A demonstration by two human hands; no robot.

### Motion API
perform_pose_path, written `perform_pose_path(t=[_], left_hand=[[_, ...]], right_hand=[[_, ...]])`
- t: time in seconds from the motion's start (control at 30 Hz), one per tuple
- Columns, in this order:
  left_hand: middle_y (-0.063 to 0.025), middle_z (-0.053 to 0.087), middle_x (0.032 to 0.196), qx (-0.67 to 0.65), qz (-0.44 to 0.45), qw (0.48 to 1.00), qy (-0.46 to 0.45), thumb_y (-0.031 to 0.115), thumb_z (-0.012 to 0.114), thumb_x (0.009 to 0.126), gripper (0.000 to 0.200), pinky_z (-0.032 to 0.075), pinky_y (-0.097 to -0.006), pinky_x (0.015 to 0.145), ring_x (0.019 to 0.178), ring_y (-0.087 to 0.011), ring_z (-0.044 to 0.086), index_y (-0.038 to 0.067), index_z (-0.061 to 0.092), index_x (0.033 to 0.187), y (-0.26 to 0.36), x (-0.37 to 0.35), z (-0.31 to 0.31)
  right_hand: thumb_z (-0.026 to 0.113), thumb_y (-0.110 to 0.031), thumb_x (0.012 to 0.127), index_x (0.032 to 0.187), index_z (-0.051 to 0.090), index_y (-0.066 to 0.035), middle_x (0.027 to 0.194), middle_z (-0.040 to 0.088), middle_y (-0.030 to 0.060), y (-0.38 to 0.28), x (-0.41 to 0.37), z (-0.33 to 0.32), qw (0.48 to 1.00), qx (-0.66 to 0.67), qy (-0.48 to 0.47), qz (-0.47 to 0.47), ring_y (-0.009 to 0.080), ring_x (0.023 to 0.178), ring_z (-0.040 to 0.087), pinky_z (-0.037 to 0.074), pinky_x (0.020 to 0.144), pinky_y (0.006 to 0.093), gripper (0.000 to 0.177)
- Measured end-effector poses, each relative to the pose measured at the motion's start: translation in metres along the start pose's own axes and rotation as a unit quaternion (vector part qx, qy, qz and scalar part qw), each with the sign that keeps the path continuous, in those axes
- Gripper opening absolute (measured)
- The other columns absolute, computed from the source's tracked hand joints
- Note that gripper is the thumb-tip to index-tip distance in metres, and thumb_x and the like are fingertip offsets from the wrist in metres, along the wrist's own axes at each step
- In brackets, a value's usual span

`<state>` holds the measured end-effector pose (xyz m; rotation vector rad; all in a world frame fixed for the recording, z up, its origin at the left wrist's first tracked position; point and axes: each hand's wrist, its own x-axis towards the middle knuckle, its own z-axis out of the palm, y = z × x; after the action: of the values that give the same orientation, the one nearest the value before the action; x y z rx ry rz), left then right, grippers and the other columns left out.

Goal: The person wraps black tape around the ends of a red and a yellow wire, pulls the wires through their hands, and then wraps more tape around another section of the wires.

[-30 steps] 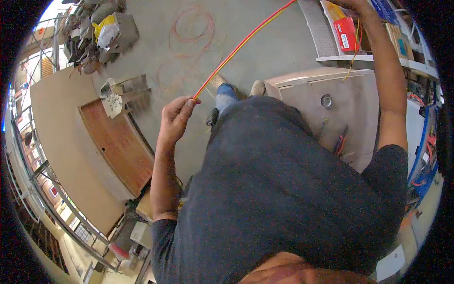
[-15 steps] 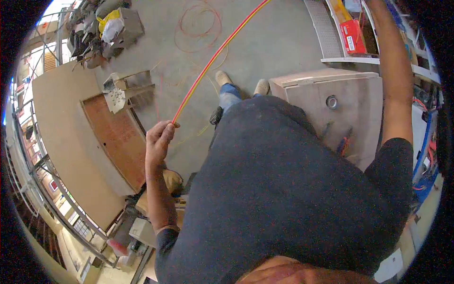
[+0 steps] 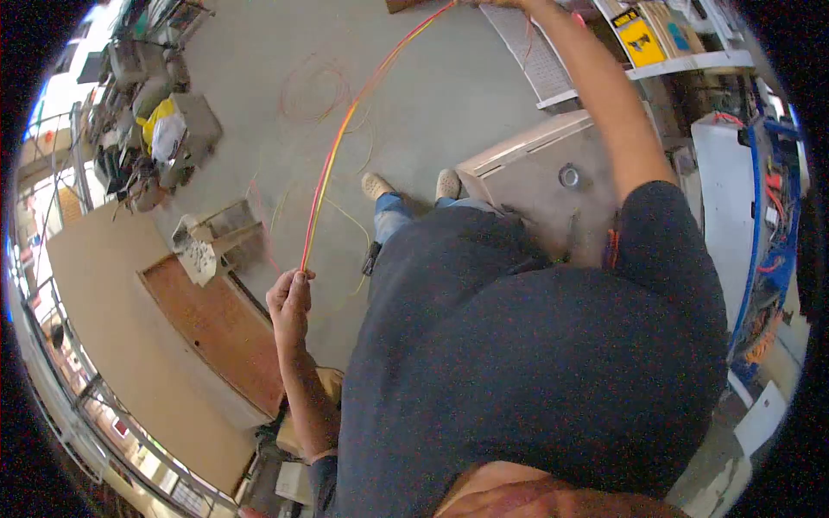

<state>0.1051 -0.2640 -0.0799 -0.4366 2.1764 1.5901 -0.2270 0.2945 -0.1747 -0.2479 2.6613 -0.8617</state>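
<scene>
My left hand (image 3: pixel 290 295) is pinched closed around a bundle of thin red and yellow wires (image 3: pixel 332 148). From there the bundle arcs up and to the right, to my right hand (image 3: pixel 494 3) at the top edge of the view. Only part of that hand shows; it appears closed on the other end of the stretch. Loose ends trail below my left hand: a pink-red wire and a yellow wire (image 3: pixel 352 217) run down toward the floor. More red wire lies there in a loose coil (image 3: pixel 315 88).
A dusty wooden cabinet (image 3: pixel 535 186) with a tape roll (image 3: pixel 569 175) on top stands right of my feet. Shelving (image 3: pixel 691 63) is at upper right. On the left are a large board (image 3: pixel 129 302), a reddish panel (image 3: pixel 216 324) and a heap of bags and boxes (image 3: pixel 194 125).
My right hand has come into view at the top edge, its arm swung leftward. My left hand is slightly lower. The wires bow more, and the whole view has shifted.
</scene>
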Motion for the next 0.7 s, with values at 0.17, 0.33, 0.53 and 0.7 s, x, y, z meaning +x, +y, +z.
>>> perform_pose_path(t=[0.17,0.33,0.53,0.7], left_hand=[[0.0075,0.038,0.056,-0.07,-0.026,0.997,0.004,0.023,0.056,0.096,0.025,0.019,-0.021,0.041,0.044,-0.0016,0.029,-0.001,0.062,0.091,0.017,0.034,0.04],[0.0063,0.04,0.056,-0.109,-0.019,0.993,-0.034,0.022,0.057,0.095,0.025,0.02,-0.0209,0.04,0.043,-0.0022,0.029,-0.002,0.062,0.092,0.039,0.061,0.068],[0.0081,0.039,0.058,0.034,-0.005,0.996,-0.081,0.024,0.057,0.095,0.027,0.021,-0.0207,0.045,0.048,-0.0012,0.031,-0.001,0.066,0.094,0.057,0.087,0.141],[0.0095,0.039,0.059,0.071,0.016,0.994,-0.077,0.025,0.058,0.095,0.026,0.02,-0.02,0.046,0.049,-0.0003,0.031,0.0,0.067,0.095,0.061,0.106,0.173]], right_hand=[[0.069,-0.033,0.079,0.1,0.069,-0.005,0.085,0.069,0.006,0.051,-0.039,0.055,0.996,0.052,-0.031,0.065,0.0173,0.077,0.063,0.05,0.073,0.0348,0.035],[0.057,-0.047,0.088,0.105,0.066,-0.007,0.098,0.069,0.014,0.108,-0.105,0.107,0.998,-0.01,0.008,0.061,0.0295,0.093,0.063,0.046,0.086,0.0405,0.045],[0.056,-0.035,0.088,0.104,0.067,-0.007,0.106,0.067,0.0173,0.087,-0.261,0.123,0.917,-0.005,0.259,0.302,0.0357,0.098,0.063,0.048,0.085,0.0431,0.034],[0.065,-0.029,0.08,0.098,0.065,-0.006,0.096,0.066,0.0189,0.039,-0.373,0.199,0.924,-0.024,0.219,0.313,0.0372,0.087,0.062,0.049,0.077,0.0461,0.029]])
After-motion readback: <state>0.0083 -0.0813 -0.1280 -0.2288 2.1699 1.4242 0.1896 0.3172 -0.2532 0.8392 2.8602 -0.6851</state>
